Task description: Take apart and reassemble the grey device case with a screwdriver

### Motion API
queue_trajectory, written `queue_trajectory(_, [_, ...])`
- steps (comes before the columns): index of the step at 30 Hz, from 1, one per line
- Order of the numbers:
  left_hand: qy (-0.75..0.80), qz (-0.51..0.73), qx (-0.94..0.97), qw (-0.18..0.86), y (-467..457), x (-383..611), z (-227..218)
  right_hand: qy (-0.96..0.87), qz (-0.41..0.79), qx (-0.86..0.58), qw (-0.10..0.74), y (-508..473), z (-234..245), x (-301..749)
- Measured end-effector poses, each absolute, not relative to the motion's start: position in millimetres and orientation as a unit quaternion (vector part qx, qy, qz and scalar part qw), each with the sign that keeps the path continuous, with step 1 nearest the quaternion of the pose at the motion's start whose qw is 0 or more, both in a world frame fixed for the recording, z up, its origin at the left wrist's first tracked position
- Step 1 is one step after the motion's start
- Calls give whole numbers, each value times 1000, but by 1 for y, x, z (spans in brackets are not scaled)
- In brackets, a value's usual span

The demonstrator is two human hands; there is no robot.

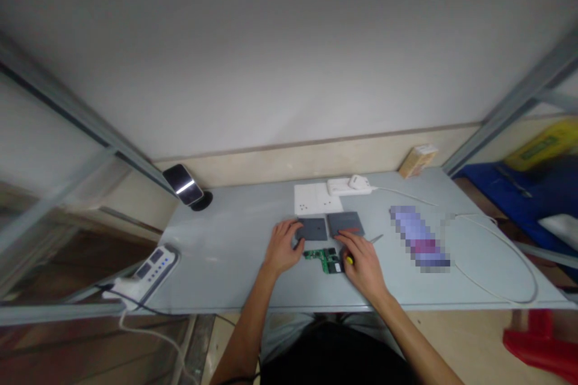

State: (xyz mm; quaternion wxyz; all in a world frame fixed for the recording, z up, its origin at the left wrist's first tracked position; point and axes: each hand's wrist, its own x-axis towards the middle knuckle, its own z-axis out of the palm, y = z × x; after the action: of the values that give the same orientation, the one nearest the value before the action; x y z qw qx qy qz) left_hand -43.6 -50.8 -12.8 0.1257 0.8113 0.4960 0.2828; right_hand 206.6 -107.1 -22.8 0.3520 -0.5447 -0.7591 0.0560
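Two flat dark grey panels lie side by side on the table. My left hand (282, 248) grips the left panel (313, 230) by its left edge, thumb near the lower corner and fingers near the upper one. The right panel (345, 222) has a reddish mark on its lower part, close to my right fingertips. My right hand (363, 261) is closed around a screwdriver (350, 260) with a yellow and black handle; its thin shaft points out to the right. Between my hands lies a green circuit board (324, 255) with black parts.
Behind the panels lie a white sheet (311, 200) with small dark screws and a white power strip (338, 187). A phone (183, 184) stands back left; a power socket block (156, 267) sits front left. Rightward are a blurred-out device (418, 237), a cable (535, 277) and a small box (416, 161).
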Motion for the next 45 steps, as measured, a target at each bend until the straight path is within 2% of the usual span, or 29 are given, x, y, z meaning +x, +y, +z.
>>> queue_trajectory(35, [501, 272, 810, 137, -47, -42, -11, -737, 39, -578, 348, -107, -21, 206])
queue_trajectory(45, [500, 262, 814, 135, -46, -44, -14, -722, -20, -624, 298, -106, -24, 204])
